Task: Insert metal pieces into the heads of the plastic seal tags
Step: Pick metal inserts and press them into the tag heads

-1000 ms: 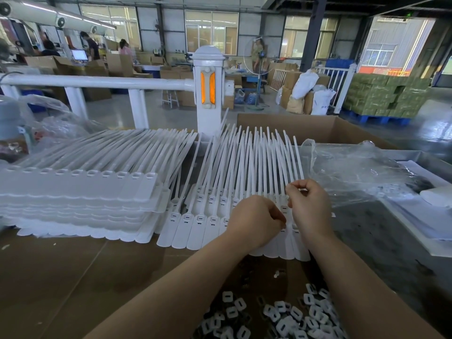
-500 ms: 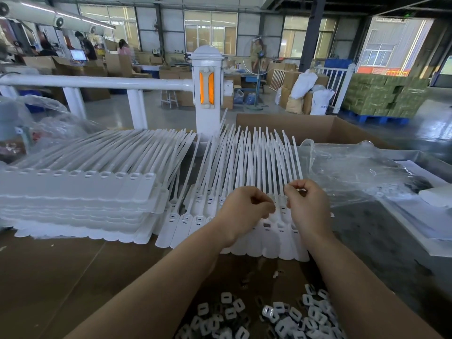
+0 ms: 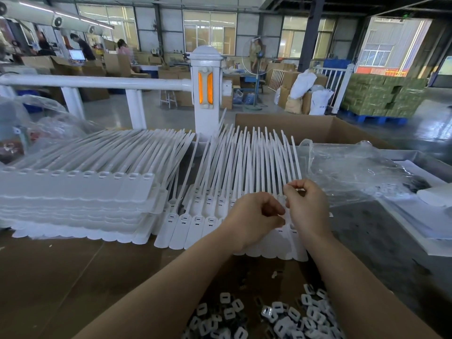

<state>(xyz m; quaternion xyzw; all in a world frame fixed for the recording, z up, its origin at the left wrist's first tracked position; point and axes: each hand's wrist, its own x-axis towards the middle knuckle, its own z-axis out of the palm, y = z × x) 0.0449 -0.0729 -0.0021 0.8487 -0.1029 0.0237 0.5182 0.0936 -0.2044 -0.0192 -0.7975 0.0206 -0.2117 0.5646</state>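
A: Where's the work at?

B: Both hands over the fanned row of seal tags (image 3: 227,192), which lies just in front of the white post w/ orange reflector (image 3: 205,86). Tag heads point toward the person, tails toward the post.

A: L hand?

B: Left hand (image 3: 252,216) sits on the row's right part, fingers curled in, thumb and fingertips drawn together at a tag head. Can't tell if there's a metal piece betw. them, too small and hidden.

A: R hand?

B: Right hand (image 3: 308,209) just beside it, nearly touching. Fingers curled, thumb + forefinger pinched up top by the tag straps at the row's right end. What's in the pinch, can't tell.

A: Metal pieces?

B: Loose heap of metal pieces (image 3: 274,316) on the brown cardboard (image 3: 61,277), well nearer the person than the post, betw. the two forearms.

A: Anything else?

B: Stack of tag sheets (image 3: 78,192) left of the post, touching the fanned row's left edge. Clear plastic bag (image 3: 354,172) right of the post, beside the row. Open carton (image 3: 305,128) right of the post, behind the tails.
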